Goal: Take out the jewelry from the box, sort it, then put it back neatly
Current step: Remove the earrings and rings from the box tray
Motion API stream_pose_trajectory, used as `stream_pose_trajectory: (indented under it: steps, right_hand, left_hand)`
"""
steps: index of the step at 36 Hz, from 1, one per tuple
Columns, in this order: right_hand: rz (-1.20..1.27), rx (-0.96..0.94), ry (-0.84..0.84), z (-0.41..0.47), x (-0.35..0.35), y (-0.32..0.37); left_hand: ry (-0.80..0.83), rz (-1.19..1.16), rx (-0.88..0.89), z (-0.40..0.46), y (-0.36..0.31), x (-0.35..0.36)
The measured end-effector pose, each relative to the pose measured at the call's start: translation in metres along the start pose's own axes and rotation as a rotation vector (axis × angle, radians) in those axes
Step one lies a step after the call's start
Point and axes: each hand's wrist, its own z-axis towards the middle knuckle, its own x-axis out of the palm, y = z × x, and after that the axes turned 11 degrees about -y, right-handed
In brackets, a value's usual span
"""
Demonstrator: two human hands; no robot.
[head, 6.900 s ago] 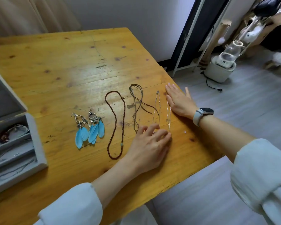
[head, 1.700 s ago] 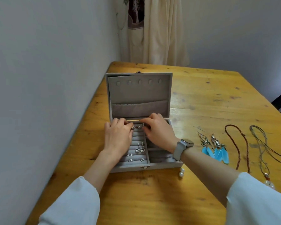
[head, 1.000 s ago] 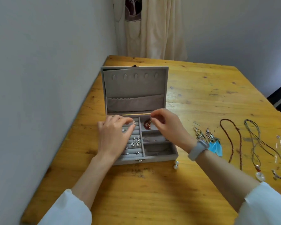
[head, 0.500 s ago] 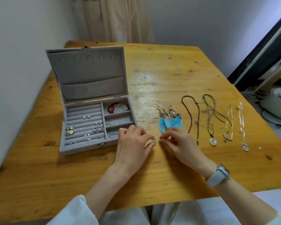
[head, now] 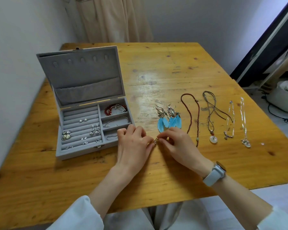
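Both hands pinch one small silver earring (head: 155, 141) between them: the left hand (head: 135, 145) from the left, the right hand (head: 178, 143) from the right, just above the wooden table (head: 156, 72) near its front edge. Beside the left hand stands the open grey velvet jewelry box (head: 76, 151), toward the left edge. Blue feather earrings (head: 169, 121) lie just behind the right hand.

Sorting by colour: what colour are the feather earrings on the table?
Light blue feather earrings with silver-toned hoops, seen in the head view.
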Motion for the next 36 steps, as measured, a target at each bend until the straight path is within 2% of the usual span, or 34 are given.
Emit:
stream_pose_trajectory:
  steps: [13, 19, 26, 36]
  right_hand:
    - [0.029, -0.052, -0.035, 0.018, -0.006, 0.018]
    - [0.062, -0.162, 0.001, 0.049, 0.018, 0.052]
    - [0.025, -0.283, 0.092, 0.085, 0.069, 0.096]
    - [-0.106, -0.376, 0.123, 0.112, 0.125, 0.125]
  left_hand:
    - [-0.111, -0.169, -0.069, 0.003, 0.026, -0.016]
    - [-0.177, -0.04, -0.229, 0.001, 0.084, -0.035]
    - [-0.116, 0.124, -0.459, -0.005, 0.154, -0.046]
    - [-0.095, 0.112, -0.367, 0.001, 0.176, -0.04]
